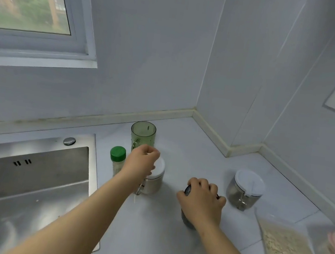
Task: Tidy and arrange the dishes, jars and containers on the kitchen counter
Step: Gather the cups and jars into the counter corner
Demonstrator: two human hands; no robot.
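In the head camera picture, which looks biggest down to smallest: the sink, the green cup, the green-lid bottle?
1. sink
2. green cup, foot hidden by the left hand
3. green-lid bottle, narrower

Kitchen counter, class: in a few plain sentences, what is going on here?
A person is tidying jars beside the sink. The right hand grips a dark jar from above on the counter. The left hand hovers over a white-lidded jar in front of a green cup; whether it touches the jar is unclear. A green-capped bottle and a clamp jar stand untouched.
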